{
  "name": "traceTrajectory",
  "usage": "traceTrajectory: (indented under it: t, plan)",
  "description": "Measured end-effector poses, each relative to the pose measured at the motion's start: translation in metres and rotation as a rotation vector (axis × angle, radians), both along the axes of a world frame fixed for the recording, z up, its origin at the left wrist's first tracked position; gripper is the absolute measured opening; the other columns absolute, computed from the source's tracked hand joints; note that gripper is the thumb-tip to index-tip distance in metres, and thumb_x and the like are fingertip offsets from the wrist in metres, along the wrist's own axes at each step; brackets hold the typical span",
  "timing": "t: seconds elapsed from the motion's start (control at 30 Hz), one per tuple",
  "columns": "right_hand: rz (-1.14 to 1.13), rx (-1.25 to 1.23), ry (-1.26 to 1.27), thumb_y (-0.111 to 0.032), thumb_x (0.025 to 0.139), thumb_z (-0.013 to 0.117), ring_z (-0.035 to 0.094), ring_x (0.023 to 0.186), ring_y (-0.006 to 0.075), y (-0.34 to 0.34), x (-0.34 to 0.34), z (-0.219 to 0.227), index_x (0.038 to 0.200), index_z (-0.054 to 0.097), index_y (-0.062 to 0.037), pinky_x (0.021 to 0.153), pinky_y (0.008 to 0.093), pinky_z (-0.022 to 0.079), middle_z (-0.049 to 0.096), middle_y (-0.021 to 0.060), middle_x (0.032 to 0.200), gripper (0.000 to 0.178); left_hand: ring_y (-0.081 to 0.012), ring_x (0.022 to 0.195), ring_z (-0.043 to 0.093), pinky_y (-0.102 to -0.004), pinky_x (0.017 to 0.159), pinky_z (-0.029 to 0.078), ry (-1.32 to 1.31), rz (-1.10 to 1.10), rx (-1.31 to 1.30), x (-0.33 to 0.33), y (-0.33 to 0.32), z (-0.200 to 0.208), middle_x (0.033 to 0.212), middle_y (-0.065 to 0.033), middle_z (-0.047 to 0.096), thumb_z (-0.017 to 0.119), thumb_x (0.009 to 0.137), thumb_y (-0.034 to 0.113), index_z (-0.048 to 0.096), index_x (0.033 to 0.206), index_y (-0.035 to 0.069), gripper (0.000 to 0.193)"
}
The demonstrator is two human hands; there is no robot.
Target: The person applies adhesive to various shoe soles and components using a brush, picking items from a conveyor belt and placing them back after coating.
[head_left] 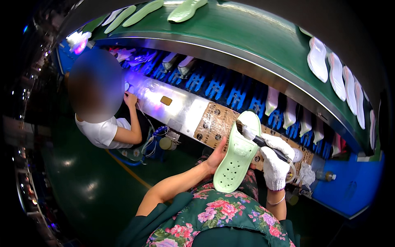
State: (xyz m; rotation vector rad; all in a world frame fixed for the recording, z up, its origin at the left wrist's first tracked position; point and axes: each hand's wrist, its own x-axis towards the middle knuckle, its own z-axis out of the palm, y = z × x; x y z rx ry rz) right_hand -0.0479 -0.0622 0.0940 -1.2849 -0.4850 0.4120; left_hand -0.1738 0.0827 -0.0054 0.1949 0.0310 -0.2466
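Observation:
A pale green shoe sole is held up in front of my body, tilted, with small holes in its nearer half. My bare left hand grips it from the left edge, its fingers mostly hidden underneath. My right hand, in a white knitted glove, is closed round the dark handle of a brush. The brush's dark bristles lie over the far part of the sole; whether they touch it I cannot tell. A pale thin tube loops beside the glove.
Brown printed cardboard covers part of the metal ledge. Behind it runs a row of blue holders, some bearing shoe parts. A green belt above carries several soles. At left sits a co-worker; a bottle lies at right.

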Motion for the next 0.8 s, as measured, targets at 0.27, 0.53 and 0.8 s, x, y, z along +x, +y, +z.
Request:
traceTrajectory:
  t: [0.27,0.53,0.8]
  plan:
    - [-0.087,-0.148,-0.259,0.001,0.072,0.080,0.070,0.082,0.0209,0.011,0.004,0.019,0.091,0.075,0.0017,0.076,0.0312,0.056,0.074,0.0133,0.090,0.019,-0.0335,0.131,0.051,-0.0487,0.110,0.041,0.262,0.225,0.376,0.027,0.005,0.050,0.145,-0.0178,0.048,0.010,0.082,0.090,0.032,0.153,0.009,0.110]
    - [-0.157,-0.099,-0.780,-0.003,0.074,0.079,0.070,0.080,0.0231,0.028,0.018,0.031,0.097,0.076,-0.0047,0.073,0.0322,0.055,0.074,0.0100,0.091,0.023,-0.0266,0.128,0.052,-0.0445,0.108,0.043,0.188,0.363,0.253,0.038,-0.008,0.065,0.140,-0.0097,0.051,0.013,0.090,0.081,0.035,0.151,0.014,0.093]
    - [-0.239,-0.225,-1.077,-0.001,0.073,0.076,0.070,0.086,0.0283,0.026,0.019,0.041,0.101,0.074,-0.0059,0.077,0.0366,0.054,0.073,0.0113,0.094,0.028,-0.0262,0.137,0.042,-0.0426,0.114,0.037,0.151,0.270,0.642,0.031,-0.018,0.043,0.152,-0.0106,0.039,0.011,0.090,0.082,0.021,0.156,0.012,0.097]
